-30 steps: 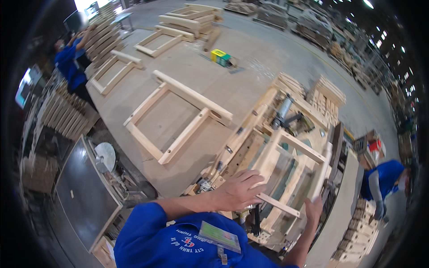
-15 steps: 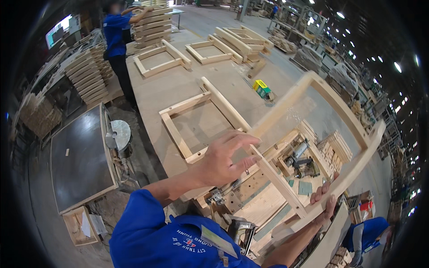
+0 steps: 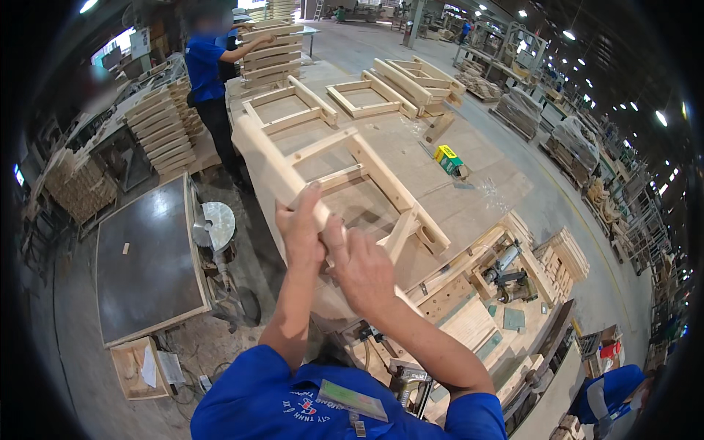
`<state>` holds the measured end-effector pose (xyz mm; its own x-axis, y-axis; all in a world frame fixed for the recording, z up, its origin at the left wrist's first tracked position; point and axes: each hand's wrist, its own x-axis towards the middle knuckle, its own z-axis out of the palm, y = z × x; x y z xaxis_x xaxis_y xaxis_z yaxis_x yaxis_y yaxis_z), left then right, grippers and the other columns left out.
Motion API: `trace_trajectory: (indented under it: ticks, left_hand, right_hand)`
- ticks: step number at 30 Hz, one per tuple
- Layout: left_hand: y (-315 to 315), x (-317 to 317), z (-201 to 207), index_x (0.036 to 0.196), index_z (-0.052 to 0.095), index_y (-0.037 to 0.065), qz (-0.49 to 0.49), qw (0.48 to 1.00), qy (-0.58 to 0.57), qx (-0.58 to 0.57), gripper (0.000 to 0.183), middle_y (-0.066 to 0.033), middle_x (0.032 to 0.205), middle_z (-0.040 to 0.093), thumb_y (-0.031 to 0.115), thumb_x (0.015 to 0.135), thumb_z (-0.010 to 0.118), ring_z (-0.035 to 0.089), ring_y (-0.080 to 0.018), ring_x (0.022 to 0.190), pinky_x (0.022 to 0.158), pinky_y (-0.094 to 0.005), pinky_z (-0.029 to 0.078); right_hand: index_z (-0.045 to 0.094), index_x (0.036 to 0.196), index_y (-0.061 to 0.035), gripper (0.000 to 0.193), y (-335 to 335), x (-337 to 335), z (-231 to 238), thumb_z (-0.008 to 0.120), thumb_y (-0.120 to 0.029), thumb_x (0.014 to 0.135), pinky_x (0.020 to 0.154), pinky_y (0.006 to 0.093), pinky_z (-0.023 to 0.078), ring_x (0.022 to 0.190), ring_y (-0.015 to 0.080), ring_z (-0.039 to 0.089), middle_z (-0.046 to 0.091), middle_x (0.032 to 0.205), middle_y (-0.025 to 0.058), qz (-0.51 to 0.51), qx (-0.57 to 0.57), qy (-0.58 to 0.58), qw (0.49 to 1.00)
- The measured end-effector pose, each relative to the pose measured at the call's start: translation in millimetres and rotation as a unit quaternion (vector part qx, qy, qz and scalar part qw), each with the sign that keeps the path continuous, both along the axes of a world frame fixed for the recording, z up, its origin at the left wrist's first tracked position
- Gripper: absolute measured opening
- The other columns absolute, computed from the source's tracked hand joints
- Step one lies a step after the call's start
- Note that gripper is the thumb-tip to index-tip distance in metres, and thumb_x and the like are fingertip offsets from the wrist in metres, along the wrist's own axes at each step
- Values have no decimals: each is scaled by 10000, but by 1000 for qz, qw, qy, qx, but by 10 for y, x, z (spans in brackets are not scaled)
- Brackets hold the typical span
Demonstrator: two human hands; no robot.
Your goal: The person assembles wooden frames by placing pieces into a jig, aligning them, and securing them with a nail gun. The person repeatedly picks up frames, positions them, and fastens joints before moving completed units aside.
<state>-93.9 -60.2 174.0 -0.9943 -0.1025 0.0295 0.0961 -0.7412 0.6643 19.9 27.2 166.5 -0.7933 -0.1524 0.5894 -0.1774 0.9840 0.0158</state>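
Across the near part of the workbench (image 3: 499,187) I have a pale wooden frame (image 3: 275,165), made of two long rails joined by crosspieces. My left hand (image 3: 299,231) is closed around the middle of its near rail. Close beside it, my right hand (image 3: 363,268) is closed with bent fingers on the same rail, slightly blurred. Beneath is a second wooden frame (image 3: 343,176), mostly hidden by the held one. To the right of my hands is a wooden jig (image 3: 440,304) with a clamp device (image 3: 510,275) on it.
More wooden frames (image 3: 367,110) lie on the bench's far part, near a yellow-green box (image 3: 449,160). Left stand a dark-topped table (image 3: 150,257) and a round metal disc (image 3: 215,226). A co-worker (image 3: 209,81) handles stacked wood at the back; another (image 3: 612,392) is lower right.
The held frame has swung from the right over to the left, above the frame lying on the bench. My right hand has come across beside my left, which has closed on the rail.
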Motion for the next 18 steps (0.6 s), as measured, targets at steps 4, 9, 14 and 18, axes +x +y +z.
trace_trajectory:
  ticks: [4,9,14,18]
  left_hand:
    - [-374,-476,-739,1283,609,46,-75,994,-15,79,413,-16,978,644,163,917,759,637,-135,778,642,-293,555]
    - [-455,-827,-1225,1151,625,160,-177,973,-94,110,278,17,769,593,292,939,746,601,-114,610,522,-275,530]
    - [-274,-1109,-1428,1157,650,119,-160,975,-140,-61,392,-11,766,591,442,947,726,606,-156,617,563,-321,544]
    - [-438,-1362,-1397,1268,680,-78,-51,836,-71,-542,748,-254,1029,744,606,967,645,729,-398,965,890,-460,564]
  right_hand:
    - [454,1547,-45,859,29,226,-379,858,-214,808,813,407,565,979,327,669,642,1229,155,13,-80,-140,987]
    - [465,1514,14,755,-20,317,-669,756,-121,830,799,417,582,943,330,705,653,1297,174,6,-59,-167,984]
    - [469,1489,51,702,-159,110,-758,678,-54,827,737,404,597,907,316,713,643,1300,181,-35,-60,-165,984]
    - [474,1468,54,667,-323,-81,-792,675,-55,842,709,378,606,921,291,727,645,1202,157,-51,-80,-159,983]
